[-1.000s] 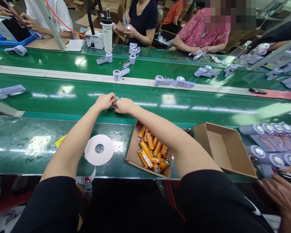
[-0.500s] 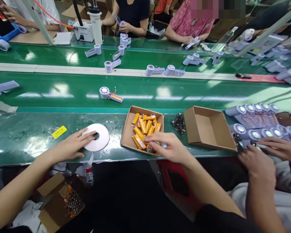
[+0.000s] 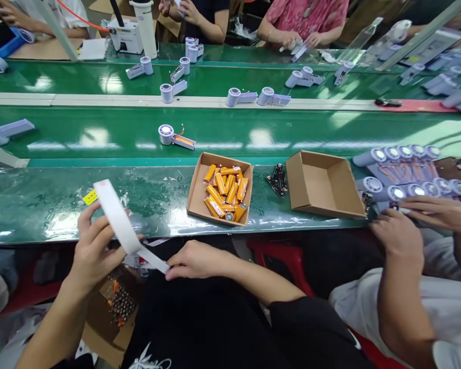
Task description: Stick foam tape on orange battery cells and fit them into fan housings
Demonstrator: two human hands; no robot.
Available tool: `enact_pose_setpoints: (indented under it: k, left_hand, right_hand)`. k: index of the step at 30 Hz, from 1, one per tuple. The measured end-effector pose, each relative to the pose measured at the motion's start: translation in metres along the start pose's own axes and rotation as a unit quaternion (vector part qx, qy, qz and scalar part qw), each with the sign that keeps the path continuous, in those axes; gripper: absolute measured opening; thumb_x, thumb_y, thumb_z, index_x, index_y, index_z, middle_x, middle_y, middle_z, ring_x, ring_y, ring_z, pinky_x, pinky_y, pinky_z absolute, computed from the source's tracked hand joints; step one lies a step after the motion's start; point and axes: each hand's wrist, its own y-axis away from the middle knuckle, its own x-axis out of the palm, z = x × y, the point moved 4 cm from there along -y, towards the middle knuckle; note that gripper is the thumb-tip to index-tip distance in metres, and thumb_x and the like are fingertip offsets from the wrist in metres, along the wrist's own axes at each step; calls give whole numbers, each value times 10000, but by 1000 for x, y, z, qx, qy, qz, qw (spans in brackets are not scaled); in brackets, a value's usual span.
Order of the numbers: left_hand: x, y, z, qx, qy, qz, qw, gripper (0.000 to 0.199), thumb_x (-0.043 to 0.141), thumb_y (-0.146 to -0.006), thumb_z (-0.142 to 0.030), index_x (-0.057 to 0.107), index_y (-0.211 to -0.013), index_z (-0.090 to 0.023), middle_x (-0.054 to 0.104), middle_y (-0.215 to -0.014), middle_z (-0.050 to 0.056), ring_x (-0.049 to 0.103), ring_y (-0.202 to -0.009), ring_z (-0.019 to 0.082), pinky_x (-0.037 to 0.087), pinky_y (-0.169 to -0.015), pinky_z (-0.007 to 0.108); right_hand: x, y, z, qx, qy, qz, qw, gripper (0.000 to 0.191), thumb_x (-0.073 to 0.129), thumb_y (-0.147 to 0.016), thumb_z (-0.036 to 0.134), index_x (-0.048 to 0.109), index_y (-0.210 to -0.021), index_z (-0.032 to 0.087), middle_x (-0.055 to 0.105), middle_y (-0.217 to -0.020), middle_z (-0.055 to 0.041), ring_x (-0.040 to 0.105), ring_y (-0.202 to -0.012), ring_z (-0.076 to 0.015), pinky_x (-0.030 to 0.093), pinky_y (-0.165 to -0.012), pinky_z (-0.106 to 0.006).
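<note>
A roll of white tape (image 3: pixel 117 218) is held up on edge in my left hand (image 3: pixel 94 243), clear of the bench's front edge. From the roll a short strip of tape (image 3: pixel 153 259) runs down to the right. My right hand (image 3: pixel 197 260) pinches the free end of that strip between thumb and fingers. Beyond my right hand, a shallow cardboard box (image 3: pixel 194 197) holds several orange battery cells (image 3: pixel 230 185). Partly behind the roll lies a yellow label (image 3: pixel 89 197) on the bench.
Black circuit boards (image 3: pixel 278 180) lie beside an open cardboard box (image 3: pixel 326 184). A co-worker's hands (image 3: pixel 399 233) work at right near rows of fan units (image 3: pixel 403 192). One handheld fan (image 3: pixel 166 134) rests on the green conveyor (image 3: pixel 223 128). Other people sit across.
My left hand has lifted the tape roll off the bench and turned it on edge. My right hand has left the battery box and now grips the tape's end.
</note>
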Motion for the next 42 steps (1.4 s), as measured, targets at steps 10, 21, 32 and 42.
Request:
enact_pose_setpoints:
  k: [10,21,32,42]
  left_hand:
    - [36,-8,-12,27,-12,47,998,502,724,-903,-59,600,-1342,-270,736,-1236,115,567,-1401,405,513,-1154,650]
    - [58,-13,-31,80,-26,85,993,384,672,-930,2,628,-1274,-163,751,-1210,142,566,-1321,374,510,-1155,594]
    - [55,-21,-43,114,-103,148,977,467,670,-962,-7,670,-1386,-204,752,-1372,46,512,-1408,382,518,-1175,516]
    - [46,-38,-57,191,-192,193,943,497,564,-975,14,673,-1417,-186,739,-1402,45,652,-1270,273,523,-1168,447]
  right_hand:
    - [-172,15,2,350,463,-207,788,384,638,-1048,468,859,-1067,154,814,-1111,-207,754,-1054,-397,562,-836,-450]
    - [-162,43,-7,-29,-133,-339,931,524,895,-823,659,689,-1067,244,819,-1247,-115,803,-1084,-280,646,-989,-485]
    - [-123,55,48,-24,135,-359,923,373,669,-1062,400,771,-1391,257,824,-1270,-38,787,-1191,-270,609,-1128,-435]
    - [-116,48,33,4,114,-286,952,481,741,-1017,412,704,-1466,244,827,-1219,-35,807,-985,-216,667,-967,-356]
